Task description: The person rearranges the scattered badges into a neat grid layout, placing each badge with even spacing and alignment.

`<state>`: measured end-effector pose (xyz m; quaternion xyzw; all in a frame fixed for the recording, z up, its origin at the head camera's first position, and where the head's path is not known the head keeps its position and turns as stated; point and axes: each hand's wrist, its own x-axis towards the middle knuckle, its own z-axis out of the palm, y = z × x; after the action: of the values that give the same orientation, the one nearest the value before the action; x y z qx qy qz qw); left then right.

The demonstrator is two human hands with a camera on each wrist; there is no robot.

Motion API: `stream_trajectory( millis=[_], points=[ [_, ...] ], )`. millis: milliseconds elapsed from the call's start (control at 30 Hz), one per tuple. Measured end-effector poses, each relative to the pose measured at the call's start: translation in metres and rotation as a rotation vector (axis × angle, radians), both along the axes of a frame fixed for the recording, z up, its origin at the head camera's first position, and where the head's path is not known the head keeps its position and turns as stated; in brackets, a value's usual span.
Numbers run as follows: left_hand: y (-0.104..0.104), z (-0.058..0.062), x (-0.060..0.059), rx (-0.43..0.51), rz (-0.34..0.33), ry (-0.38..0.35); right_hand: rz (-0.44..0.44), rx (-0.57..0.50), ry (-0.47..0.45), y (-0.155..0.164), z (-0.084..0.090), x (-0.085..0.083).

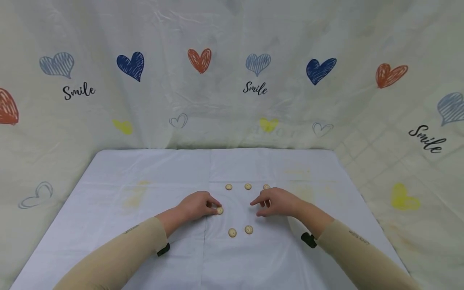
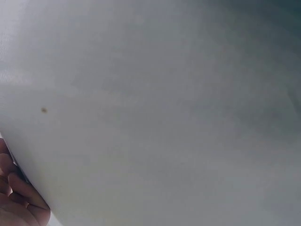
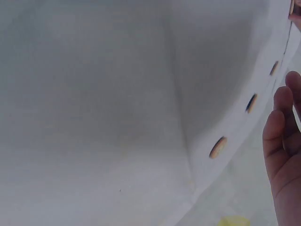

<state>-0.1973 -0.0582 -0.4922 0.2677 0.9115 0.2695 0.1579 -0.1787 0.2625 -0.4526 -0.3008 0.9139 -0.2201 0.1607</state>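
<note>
My left hand (image 1: 197, 204) pinches a round tan wooden button (image 1: 220, 210) between thumb and fingers, low over the white cloth. In the left wrist view only a few curled fingers of the left hand (image 2: 22, 200) show in the lower corner. My right hand (image 1: 279, 202) hovers palm down to the right, its index finger pointing left and nothing held. Beyond the hands lies a row of three buttons: one at left (image 1: 228, 187), one in the middle (image 1: 248, 186), and one at right (image 1: 266, 186), partly covered by the right hand.
Nearer the body lie two more buttons, a left one (image 1: 232, 232) and a right one (image 1: 248, 229), close together. A white cloth (image 1: 174, 266) with faint creases covers the table. Behind it hangs a pale curtain (image 1: 224, 96) printed with hearts and "Smile".
</note>
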Motion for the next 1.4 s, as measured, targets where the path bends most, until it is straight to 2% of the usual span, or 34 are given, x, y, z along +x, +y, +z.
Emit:
stream_trajectory(
  millis=[133,633,1067,1400],
  points=[
    [0.000,0.000,-0.001,-0.001,0.003,0.011,0.054,-0.008,0.001,-0.006,0.000,0.010],
    [0.001,-0.002,-0.002,-0.003,0.001,0.004,0.096,0.025,-0.031,-0.018,-0.016,0.024],
    [0.001,-0.005,-0.003,-0.002,-0.007,0.003,0.164,0.115,0.001,-0.026,-0.025,0.027],
    [0.001,-0.004,-0.002,0.004,-0.005,-0.001,0.136,0.059,-0.015,-0.026,-0.022,0.027]
  ],
)
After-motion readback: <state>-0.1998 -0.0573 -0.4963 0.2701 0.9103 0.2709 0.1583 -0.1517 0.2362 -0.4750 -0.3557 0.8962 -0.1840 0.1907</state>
